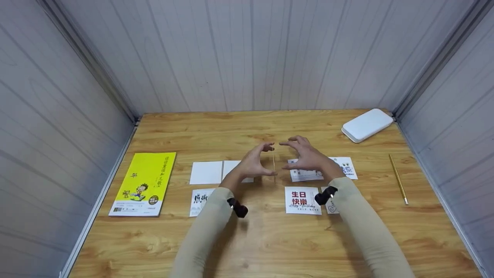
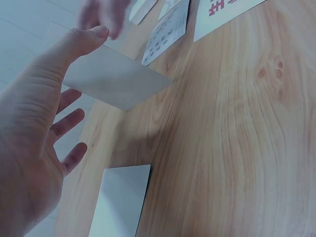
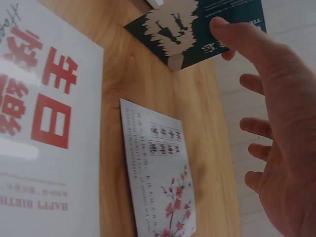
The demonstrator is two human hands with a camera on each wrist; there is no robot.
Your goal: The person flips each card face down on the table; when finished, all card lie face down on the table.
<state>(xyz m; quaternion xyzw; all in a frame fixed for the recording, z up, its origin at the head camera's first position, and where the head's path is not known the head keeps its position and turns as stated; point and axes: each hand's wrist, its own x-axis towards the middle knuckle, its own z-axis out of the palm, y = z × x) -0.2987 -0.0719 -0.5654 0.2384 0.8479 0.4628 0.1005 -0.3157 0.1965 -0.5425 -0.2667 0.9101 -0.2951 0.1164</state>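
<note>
My left hand (image 1: 252, 162) holds a greeting card (image 2: 118, 74) upright above the wooden table, with the thumb at its near edge and the fingertips by its far edge. Its plain pale back faces the left palm; the other side, in the right wrist view, is dark green with silhouetted figures. Just right of the card, my right hand (image 1: 307, 156) has spread, gently bent fingers, a narrow gap showing from it in the head view. Below that hand lies a card with pink blossoms (image 3: 173, 197). Nearer is a card with red Chinese characters (image 1: 303, 200).
Two blank white cards (image 1: 206, 172) lie at left, above a card with black writing (image 1: 198, 199). Further cards (image 1: 345, 170) lie under the right forearm. A yellow book (image 1: 144, 181) is far left; a white case (image 1: 366, 125) and a gold pencil (image 1: 398, 179) are right.
</note>
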